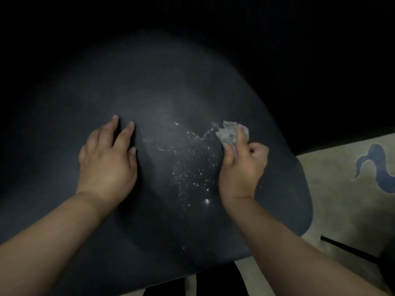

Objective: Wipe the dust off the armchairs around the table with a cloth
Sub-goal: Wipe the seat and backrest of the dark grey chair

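Armchair seat (149,86) fills the view, dark and broad, and there's the trouble right in the middle: a scatter of pale specks (192,167) running from near the cloth down toward the front edge. The cloth (230,134) is a small grey wad, bunched tight, pinched between thumb and curled fingers of the right hand (241,167), sitting at the far right end of the speckled patch and touching the seat. Left hand (109,159) lies flat, fingers straight and spread, pressing on the seat well left of the specks, holding nothing. Now the risks, as I judge them: that wad is so crumpled only a small face meets the seat, so a sweep could leave streaks or miss the lower specks. The thin pale trails (162,148) by the patch hint the stuff may smear rather than lift. Push the wrong way and the specks go off the front edge onto the pale rug (333,189) to the right. And the light is poor; the dark far side of the seat could hide dust entirely.
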Demonstrator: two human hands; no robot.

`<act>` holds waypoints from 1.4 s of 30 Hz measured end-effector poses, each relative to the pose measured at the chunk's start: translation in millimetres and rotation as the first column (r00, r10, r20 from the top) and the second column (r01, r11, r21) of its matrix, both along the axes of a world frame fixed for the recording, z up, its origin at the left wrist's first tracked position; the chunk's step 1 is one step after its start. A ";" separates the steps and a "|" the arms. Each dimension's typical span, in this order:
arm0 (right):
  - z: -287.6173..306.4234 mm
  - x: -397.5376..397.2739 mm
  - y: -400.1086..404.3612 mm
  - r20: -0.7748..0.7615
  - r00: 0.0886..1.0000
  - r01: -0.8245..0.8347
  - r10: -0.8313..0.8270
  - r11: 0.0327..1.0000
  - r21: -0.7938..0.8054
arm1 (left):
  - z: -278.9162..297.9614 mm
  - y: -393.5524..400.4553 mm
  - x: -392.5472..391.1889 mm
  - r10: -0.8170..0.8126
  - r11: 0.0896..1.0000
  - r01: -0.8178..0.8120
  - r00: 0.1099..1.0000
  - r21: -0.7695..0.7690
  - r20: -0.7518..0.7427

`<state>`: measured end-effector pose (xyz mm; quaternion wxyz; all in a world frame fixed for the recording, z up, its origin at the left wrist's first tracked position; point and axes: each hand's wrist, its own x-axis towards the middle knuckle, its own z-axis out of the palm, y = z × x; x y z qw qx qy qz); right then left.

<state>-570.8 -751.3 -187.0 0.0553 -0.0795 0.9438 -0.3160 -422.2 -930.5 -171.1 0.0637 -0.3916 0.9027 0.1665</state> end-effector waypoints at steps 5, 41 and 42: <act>2.2 -1.4 33.5 -0.085 0.996 -0.009 0.007 1.000 -0.016 | 3.1 14.7 14.0 0.020 1.000 -0.020 1.000 0.021 0.007; -0.3 16.3 -1.8 -0.082 0.851 -0.521 0.519 0.854 -0.001 | 3.7 26.6 24.2 0.017 1.000 -0.017 1.000 0.025 -0.002; -0.9 4.6 -5.3 -0.106 0.880 -0.466 0.463 0.884 -0.011 | 4.2 25.8 24.1 0.014 1.000 -0.014 1.000 0.027 -0.005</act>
